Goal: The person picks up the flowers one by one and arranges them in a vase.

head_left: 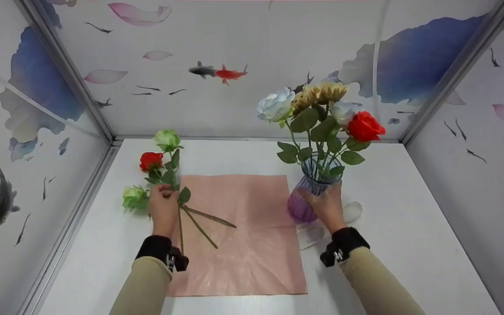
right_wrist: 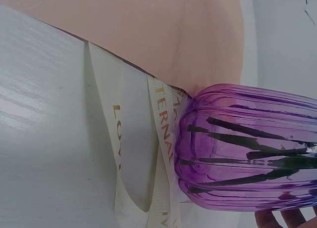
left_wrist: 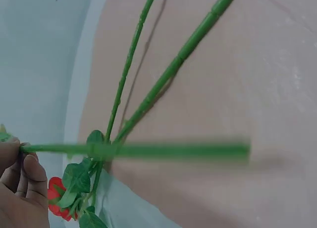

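My left hand pinches a green flower stem between thumb and fingers. Two more stems cross under it on the pink wrapping paper. Around that hand lie artificial roses: a pale green rose at the top, a red rose below it and another pale green rose at the left. On the right, my right hand grips the neck of a purple glass vase. Inside it stand a red rose, pale blue roses and yellow sunflowers; cut stem ends show through the glass.
A cream ribbon with gold lettering lies looped beside the vase base, partly tucked under the paper. The white table is walled in at the back and sides by panels printed with fish and petals.
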`<state>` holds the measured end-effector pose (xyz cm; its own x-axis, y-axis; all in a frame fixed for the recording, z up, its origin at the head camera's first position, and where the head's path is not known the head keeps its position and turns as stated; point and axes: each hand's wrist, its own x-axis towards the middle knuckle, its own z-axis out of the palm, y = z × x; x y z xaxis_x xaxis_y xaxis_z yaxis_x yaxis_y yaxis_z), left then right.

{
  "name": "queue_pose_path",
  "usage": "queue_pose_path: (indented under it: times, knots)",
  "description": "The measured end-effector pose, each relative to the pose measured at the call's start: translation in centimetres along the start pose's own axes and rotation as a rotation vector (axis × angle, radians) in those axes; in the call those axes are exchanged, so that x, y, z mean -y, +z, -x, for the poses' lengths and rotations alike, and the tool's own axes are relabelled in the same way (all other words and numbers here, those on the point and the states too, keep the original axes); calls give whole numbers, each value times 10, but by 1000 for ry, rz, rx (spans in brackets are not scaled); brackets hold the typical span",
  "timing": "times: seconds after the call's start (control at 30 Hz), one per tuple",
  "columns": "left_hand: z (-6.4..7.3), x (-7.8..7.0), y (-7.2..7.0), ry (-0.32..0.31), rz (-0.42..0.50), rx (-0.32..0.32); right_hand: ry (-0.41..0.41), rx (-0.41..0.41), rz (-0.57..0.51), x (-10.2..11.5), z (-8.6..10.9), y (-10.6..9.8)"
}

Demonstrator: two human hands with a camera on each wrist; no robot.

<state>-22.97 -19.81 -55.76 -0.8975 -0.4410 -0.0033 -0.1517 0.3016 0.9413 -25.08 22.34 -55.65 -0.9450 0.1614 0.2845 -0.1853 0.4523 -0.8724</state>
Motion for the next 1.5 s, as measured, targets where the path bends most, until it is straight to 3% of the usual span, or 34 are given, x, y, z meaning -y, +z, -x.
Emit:
queue_pose_path:
  times: [0.23, 0.53, 0.67, 1.1, 1.3, 1.5]
  knots:
    - [-1, -13, 7, 4, 46, 41, -14, -12, 0, -1, -1, 1]
    - [1, -25, 16, -27, 275, 44, 19, -4, 10, 0, -1, 0]
    - [1, -31, 20, -26, 331, 40, 27, -7, -4, 0, -1, 0]
    - [15, -65, 32, 46, 389, 118, 12, -4, 34, -2, -1, 0]
    - [26, -82, 39, 83, 470, 147, 35, 6, 28, -1, 0, 1]
    - [41, -105, 48, 153, 552, 236, 25, -10, 6, 0, 0, 1]
